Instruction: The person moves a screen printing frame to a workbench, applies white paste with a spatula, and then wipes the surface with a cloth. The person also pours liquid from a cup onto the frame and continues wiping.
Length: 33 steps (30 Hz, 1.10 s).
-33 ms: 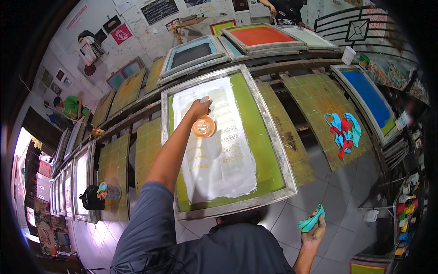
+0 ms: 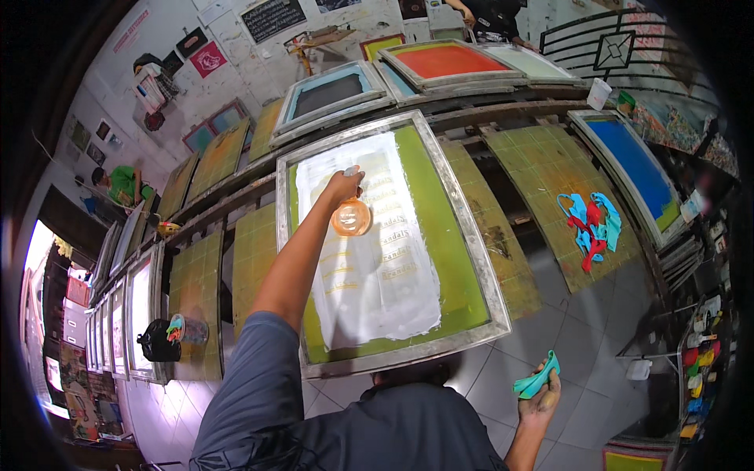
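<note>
Over the upper part of the screen-printing frame [image 2: 487, 290], my left hand [image 2: 344, 187] is closed round the top of what looks like a spray bottle [image 2: 351, 217]. Its round, see-through orange body shows below my fingers, and a small grey piece pokes out ahead of them. The mesh is green with a large white coated area [image 2: 377, 306], where rows of faint lettering show. Low on the right, apart from the frame, my right hand [image 2: 540, 399] grips a folded green cloth [image 2: 537, 380].
Red and light-blue rags [image 2: 591, 228] lie on a greenish board [image 2: 526, 157] to the right. A screen with blue mesh [image 2: 632, 165] leans beyond it. More frames, one red [image 2: 452, 60], line the back. A black bag [image 2: 159, 341] sits at left. Two other people are farther off.
</note>
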Motion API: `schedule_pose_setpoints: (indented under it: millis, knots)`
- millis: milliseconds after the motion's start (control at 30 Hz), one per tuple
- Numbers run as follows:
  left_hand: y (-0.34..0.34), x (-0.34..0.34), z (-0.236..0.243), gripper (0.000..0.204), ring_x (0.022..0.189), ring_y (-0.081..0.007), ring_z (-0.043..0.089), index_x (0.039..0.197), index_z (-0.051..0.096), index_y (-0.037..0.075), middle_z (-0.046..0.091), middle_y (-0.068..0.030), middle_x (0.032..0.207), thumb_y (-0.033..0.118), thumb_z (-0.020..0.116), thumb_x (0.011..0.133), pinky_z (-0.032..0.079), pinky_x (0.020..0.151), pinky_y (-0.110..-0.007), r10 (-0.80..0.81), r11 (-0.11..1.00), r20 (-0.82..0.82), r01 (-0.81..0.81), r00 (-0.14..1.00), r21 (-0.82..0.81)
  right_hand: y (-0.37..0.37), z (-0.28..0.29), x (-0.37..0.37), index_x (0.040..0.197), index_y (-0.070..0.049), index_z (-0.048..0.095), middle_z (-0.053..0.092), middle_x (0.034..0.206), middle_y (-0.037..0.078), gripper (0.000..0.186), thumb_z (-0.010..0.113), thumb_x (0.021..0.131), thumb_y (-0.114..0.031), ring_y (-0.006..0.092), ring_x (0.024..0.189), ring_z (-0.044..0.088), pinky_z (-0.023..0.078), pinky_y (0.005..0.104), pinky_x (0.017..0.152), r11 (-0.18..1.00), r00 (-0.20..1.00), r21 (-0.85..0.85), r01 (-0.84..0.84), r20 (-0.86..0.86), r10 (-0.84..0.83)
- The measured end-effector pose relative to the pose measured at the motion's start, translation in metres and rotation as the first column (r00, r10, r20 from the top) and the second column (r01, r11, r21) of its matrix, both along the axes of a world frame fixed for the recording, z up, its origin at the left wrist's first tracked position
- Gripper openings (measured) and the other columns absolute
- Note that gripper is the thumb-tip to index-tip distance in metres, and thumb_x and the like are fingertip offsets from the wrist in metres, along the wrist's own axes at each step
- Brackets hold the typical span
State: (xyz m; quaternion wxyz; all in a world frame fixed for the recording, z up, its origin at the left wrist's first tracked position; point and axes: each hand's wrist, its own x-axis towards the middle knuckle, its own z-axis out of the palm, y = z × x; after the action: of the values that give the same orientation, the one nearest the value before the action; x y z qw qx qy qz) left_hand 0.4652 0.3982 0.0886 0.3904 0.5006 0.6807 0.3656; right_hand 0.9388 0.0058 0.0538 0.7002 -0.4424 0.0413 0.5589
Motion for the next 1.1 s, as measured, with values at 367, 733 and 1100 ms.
schedule_pose_setpoints:
  millis: [367, 733, 1100]
  knots:
    - [-0.039, 0.014, -0.007, 0.042, 0.062, -0.0183, 0.059, 0.097, 0.060, -0.002, 0.063, -0.0095, 0.075, 0.039, 0.061, 0.091, 0.048, 0.062, -0.035, -0.029, 0.994, -0.046, 0.024, 0.999, -0.111, -0.006, 0.004, 0.013, 0.109, -0.008, 0.059, 0.063, 0.088, 0.002, 0.021, 0.055, 0.095, -0.024, 0.0139, 0.077, 0.058, 0.049, 0.0274, 0.066, 0.999, 0.999, 0.022, -0.039, 0.013, 0.038]
    - [-0.115, -0.066, -0.027, 0.048, 0.060, -0.0171, 0.056, 0.118, 0.058, 0.000, 0.062, -0.0094, 0.080, 0.038, 0.063, 0.090, 0.048, 0.059, -0.032, 0.264, 0.964, -0.022, -0.264, 0.964, -0.042, -0.011, 0.001, 0.004, 0.111, -0.008, 0.059, 0.064, 0.089, 0.002, 0.023, 0.056, 0.095, -0.023, 0.0149, 0.074, 0.058, 0.050, 0.0289, 0.066, 0.993, 0.993, 0.027, -0.112, -0.033, 0.112]
    - [-0.165, -0.088, -0.026, 0.051, 0.065, -0.0182, 0.060, 0.121, 0.055, -0.004, 0.062, -0.0095, 0.074, 0.034, 0.066, 0.089, 0.049, 0.059, -0.034, 0.241, 0.965, -0.018, -0.242, 0.970, -0.096, -0.023, 0.005, -0.003, 0.112, -0.007, 0.059, 0.065, 0.089, 0.003, 0.022, 0.055, 0.095, -0.022, 0.0144, 0.074, 0.059, 0.050, 0.0281, 0.066, 0.986, 0.987, 0.050, -0.157, -0.027, 0.158]
